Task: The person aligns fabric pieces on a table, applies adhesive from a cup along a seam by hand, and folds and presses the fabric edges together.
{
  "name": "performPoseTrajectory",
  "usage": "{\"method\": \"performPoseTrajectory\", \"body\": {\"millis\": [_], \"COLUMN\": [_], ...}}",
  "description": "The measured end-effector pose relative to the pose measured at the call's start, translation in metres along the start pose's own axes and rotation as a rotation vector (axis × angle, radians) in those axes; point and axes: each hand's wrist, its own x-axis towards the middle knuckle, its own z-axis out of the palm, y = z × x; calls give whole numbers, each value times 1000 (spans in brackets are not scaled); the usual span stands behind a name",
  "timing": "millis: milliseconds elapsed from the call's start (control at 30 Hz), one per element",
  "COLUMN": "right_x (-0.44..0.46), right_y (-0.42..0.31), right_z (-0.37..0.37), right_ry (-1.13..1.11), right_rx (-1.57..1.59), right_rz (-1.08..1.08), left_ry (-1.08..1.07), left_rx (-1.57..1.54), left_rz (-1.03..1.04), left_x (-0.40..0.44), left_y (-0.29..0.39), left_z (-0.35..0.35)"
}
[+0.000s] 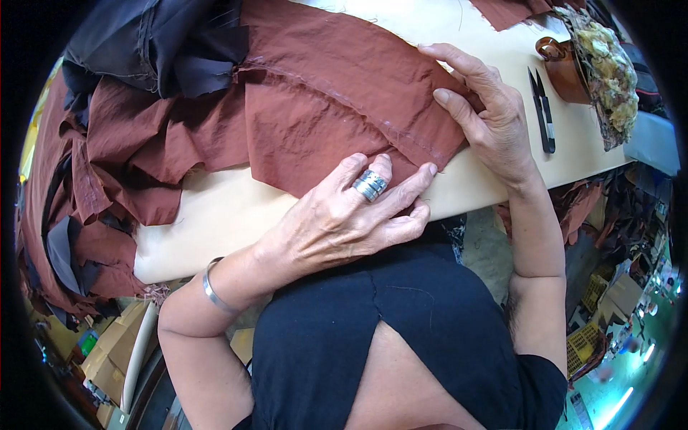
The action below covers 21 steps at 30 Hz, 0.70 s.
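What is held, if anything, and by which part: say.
The right hand holds the reddish cloth by its right end; the left hand lies on it.

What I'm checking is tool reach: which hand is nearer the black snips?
Right. The right hand is just left of the snips, at the reddish-brown cloth's right end; the left hand is farther left, at its near edge.

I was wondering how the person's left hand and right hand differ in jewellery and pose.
The left hand wears a wide silver-toned ring, with a cuff bracelet further up that arm; the right hand shows no jewellery.
The left hand lies back-up with fingers spread at the near edge of the reddish-brown fabric, while the right hand curls at its right end.
Both touch the same fabric.
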Motion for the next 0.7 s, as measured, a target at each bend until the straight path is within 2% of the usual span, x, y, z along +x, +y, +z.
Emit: {"method": "performPoseTrajectory", "body": {"millis": [33,133,233,333,367,467,500,700], "right_x": [0,2,9,17,16,15,14,14], "right_y": [2,-2,-12,-20,-20,-17,-14,-10], "right_z": [0,-6,-9,-10,-4,-2,-3,1], "right_ry": [20,-26,23,-118,-81,-55,-51,14], "right_rx": [2,77,157,154,108,1,123,101], "right_rz": [-29,94,234,307,206,153,253,178], "left_ry": [12,85,138,121,111,128,141,71], "left_rx": [-44,-162,-215,-202,-191,-167,-162,-77], "left_rz": [4,-57,-103,-126,-124,-111,-106,-159], "left_x": [-1,-4,-10,-7,-6,-3,-2,3], "left_y": [-2,-8,-12,-9,-9,-11,-11,-7], "left_z": [0,-6,2,2,1,3,5,1]}}
